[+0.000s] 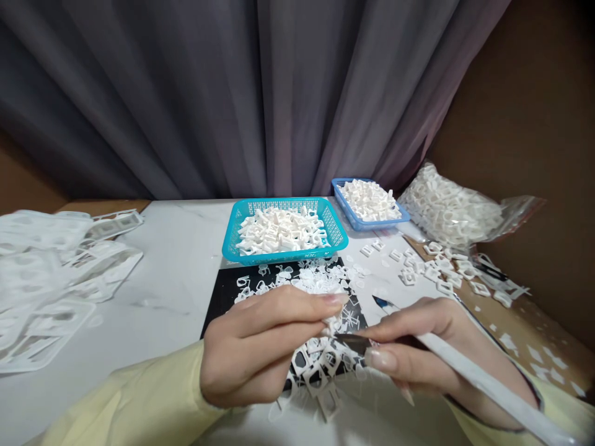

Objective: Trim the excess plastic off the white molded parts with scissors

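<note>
Nearest, pale yellow fabric sleeves (139, 396) reach in from the left and right over a white, grey-veined tabletop (181, 248). The right hand (437, 353) pinches a dark, pointed metal blade (353, 342) between thumb and index finger, its tip aimed left. A long white shaft (493, 387) lies across the same hand, and a dark bluish pointed tip (382, 301) shows just beyond the index finger; whether these belong to one tool cannot be told. The left hand (255, 353), fingers drawn close together, grips a small white plastic piece (330, 325) at its fingertips, with the blade tip at or just beside it; contact is hard to make out.

Under and between the hands, flat white frame-shaped pieces (331, 362) spill over the near edge of a black rectangular mat (217, 297). Thin white plastic scraps (320, 275) cover much of its far part. To the left lie large white plastic sheets with cut-outs (106, 266); to the right, loose white pieces with openings (444, 286) are scattered across the tabletop and a brown board (488, 322).

Farther off, a turquoise perforated plastic basket (279, 256) holds a heap of small white parts (283, 229). Beyond it to the right stand a similarly filled blue plastic basket (379, 225) and a bulging clear plastic bag of white parts (453, 207). Grey pleated curtains (297, 93) hang at the far side.
</note>
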`<state>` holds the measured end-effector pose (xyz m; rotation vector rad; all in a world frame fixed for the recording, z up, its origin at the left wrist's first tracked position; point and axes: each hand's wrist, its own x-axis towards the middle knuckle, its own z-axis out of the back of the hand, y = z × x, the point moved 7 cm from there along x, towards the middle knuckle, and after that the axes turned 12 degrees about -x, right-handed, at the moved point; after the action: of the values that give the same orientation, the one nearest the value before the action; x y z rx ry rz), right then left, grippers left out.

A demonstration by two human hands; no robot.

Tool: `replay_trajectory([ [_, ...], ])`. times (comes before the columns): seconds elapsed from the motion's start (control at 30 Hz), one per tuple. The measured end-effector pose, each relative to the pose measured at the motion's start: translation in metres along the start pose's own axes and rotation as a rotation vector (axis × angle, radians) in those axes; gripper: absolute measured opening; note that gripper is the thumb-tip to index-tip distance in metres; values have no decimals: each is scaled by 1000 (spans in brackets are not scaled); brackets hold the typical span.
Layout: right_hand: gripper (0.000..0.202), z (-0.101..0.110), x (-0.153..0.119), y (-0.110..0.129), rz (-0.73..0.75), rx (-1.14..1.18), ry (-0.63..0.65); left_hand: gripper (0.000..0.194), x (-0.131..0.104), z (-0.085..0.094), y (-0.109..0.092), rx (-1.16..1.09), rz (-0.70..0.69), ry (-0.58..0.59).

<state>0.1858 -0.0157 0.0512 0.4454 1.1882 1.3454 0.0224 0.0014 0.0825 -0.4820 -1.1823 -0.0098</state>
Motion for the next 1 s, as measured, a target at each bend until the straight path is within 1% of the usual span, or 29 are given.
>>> replay_trajectory([
  [0.07, 29, 0, 0, 0, -13, 2, 5, 33, -1, 0, -1, 28, -15, 15],
  [0.3, 27, -2, 3, 2, 16, 32, 30, 38, -1, 0, -4, 104, 36, 26],
  [0.57, 27, -6, 9, -6, 68, 71, 94, 42, -1, -2, -6, 81, 25, 74],
  [0.6, 28, -6, 9, -6, 78, 66, 95, 42, -1, -2, -5, 83, 33, 75],
  [0.67, 28, -5, 9, -4, 110, 37, 80, 38, 0, -1, -5, 78, 32, 33],
  [0.73, 27, -2, 8, 0, 193, -34, 15, 35, 2, 2, -2, 40, 57, -38],
  [0.77, 25, 2, 6, 3, 256, -88, -59, 33, 3, 3, 1, 3, 86, -79],
  [0.83, 17, 12, -1, 10, 423, -232, -260, 31, 6, 5, 9, -90, 179, -129],
  [0.87, 17, 17, -7, 13, 499, -309, -358, 30, 7, 5, 14, -135, 236, -143],
  [0.9, 22, 20, -12, 13, 554, -375, -434, 29, 8, 4, 18, -180, 283, -153],
  [0.93, 27, 23, -16, 12, 591, -429, -477, 27, 9, 4, 21, -224, 324, -157],
  [0.97, 30, 25, -19, 10, 606, -462, -489, 26, 9, 3, 24, -271, 365, -158],
  [1.0, 31, 27, -20, 6, 601, -476, -465, 25, 9, 2, 26, -320, 406, -163],
])
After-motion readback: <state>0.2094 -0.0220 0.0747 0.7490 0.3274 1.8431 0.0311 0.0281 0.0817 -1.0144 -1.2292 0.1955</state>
